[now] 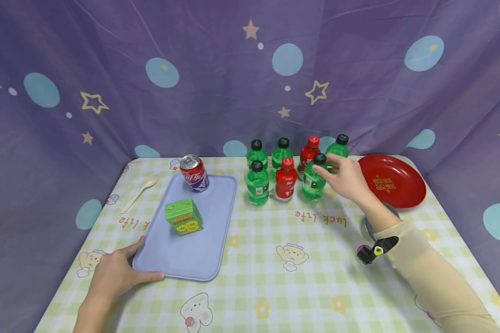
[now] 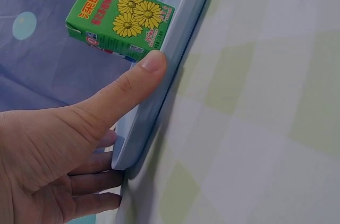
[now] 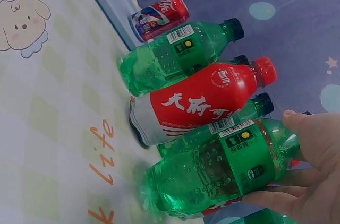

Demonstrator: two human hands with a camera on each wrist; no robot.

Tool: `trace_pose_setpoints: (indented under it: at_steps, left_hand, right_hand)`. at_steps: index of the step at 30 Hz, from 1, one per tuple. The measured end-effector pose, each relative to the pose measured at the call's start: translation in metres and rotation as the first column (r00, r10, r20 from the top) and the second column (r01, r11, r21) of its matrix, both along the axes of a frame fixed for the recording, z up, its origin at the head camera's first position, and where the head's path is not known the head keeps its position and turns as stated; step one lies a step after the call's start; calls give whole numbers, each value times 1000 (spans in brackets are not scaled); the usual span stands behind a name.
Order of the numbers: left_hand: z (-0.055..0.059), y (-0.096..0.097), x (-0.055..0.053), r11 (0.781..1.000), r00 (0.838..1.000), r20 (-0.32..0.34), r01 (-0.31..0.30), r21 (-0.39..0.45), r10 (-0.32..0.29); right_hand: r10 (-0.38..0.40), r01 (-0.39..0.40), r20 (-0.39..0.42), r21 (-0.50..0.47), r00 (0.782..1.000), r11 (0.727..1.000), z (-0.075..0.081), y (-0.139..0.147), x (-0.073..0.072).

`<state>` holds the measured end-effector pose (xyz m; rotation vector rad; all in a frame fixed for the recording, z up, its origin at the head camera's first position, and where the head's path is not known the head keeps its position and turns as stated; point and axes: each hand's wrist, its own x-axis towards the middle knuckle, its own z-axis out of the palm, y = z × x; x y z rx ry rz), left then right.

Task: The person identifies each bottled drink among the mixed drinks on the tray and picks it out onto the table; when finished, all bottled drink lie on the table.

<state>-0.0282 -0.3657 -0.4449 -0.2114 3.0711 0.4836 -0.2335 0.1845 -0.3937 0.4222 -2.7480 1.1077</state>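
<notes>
A pale blue tray (image 1: pixel 208 231) lies on the left of the table. My left hand (image 1: pixel 118 273) touches its near-left corner, thumb and fingers extended along two sides; in the left wrist view the thumb (image 2: pixel 127 83) lies at the rim. On the tray are a green drink carton (image 1: pixel 184 217) with yellow flowers and a red-and-blue soda can (image 1: pixel 195 173) at the far end. My right hand (image 1: pixel 343 178) holds a green soda bottle (image 1: pixel 312 186) near its neck, below the black cap. The bottle stands upright, at the right end of the front row.
Beside it stand a red bottle (image 1: pixel 285 181) and another green bottle (image 1: pixel 258 187), with several more bottles behind. A red plate (image 1: pixel 408 189) lies at the back right. A dark round dish (image 1: pixel 368 226) is partly hidden under my right forearm. A spoon (image 1: pixel 139 193) lies left of the tray.
</notes>
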Motion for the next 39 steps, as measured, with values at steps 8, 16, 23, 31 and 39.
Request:
trace_pose_setpoints:
  at_steps: [8,16,23,31,39]
  left_hand:
    - [-1,0,0,1000,1000,2,0,-5,0]
    - [-1,-1,1,1000,1000,6,1,1,-1]
    - [-1,-2,2,1000,1000,-8,7,1,-7]
    - [-2,-6,2,1000,1000,1,3,11,-3]
    - [-3,-2,-5,999,999,-17,40,12,-40]
  right_hand:
    - [4,-4,-53,3,999,1000,-6,0,-1]
    - [5,-5,-73,-1,997,1000,-11,-2,0]
    - [10,-10,-75,-7,997,1000,-13,-3,2]
    - [27,-29,-66,-33,997,999,-18,-2,1]
    - [23,-26,-54,-38,998,999,-19,7,0]
